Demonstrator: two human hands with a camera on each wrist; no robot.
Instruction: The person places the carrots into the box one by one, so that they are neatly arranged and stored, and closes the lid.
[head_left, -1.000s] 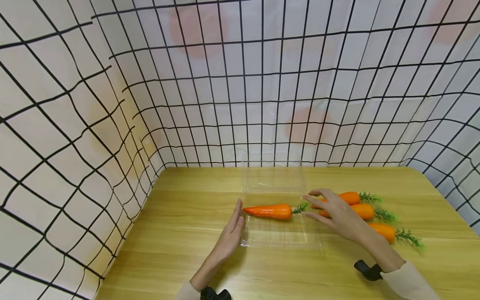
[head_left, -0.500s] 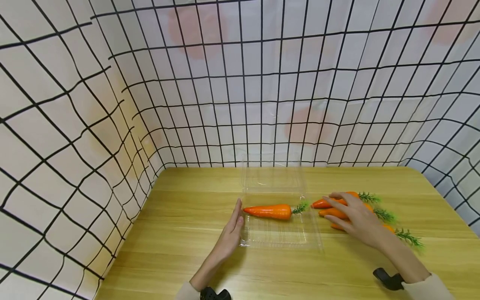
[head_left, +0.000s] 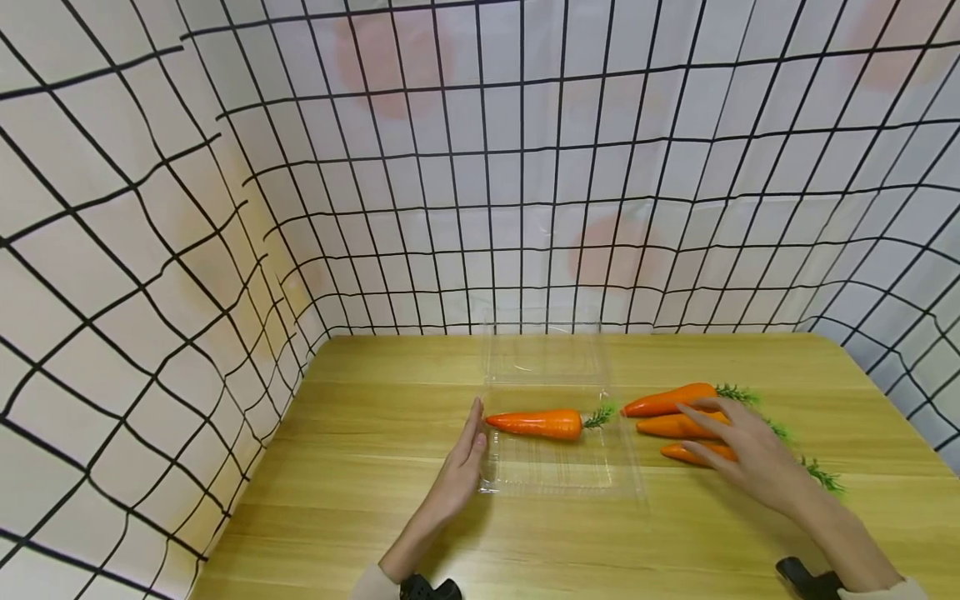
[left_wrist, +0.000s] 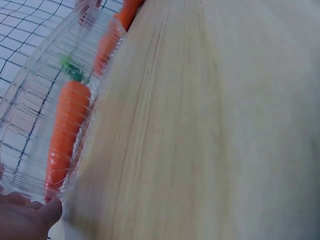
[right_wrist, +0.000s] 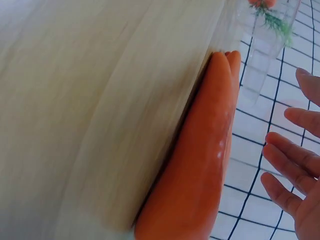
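Left grip (head_left: 459, 467) straight-fingered, at left wall of open clear plastic container (head_left: 555, 484), one carrot (head_left: 536, 423) inside, right grip (head_left: 750, 454) spread, holding nothing, over three carrots (head_left: 671, 426) at right on desk (head_left: 375, 433)

Slid the right hand (head_left: 753, 457) away from the three o'clock edge of the clear container (head_left: 555, 472) — toward four o'clock, over the middle carrot (head_left: 667, 427) and front carrot (head_left: 677, 454). Bared the back carrot (head_left: 666, 402) nearly whole and the front one's tip (hidden a second ago) — covered that one's thick end instead. Carried the wrist camera (head_left: 810, 579) toward four o'clock.
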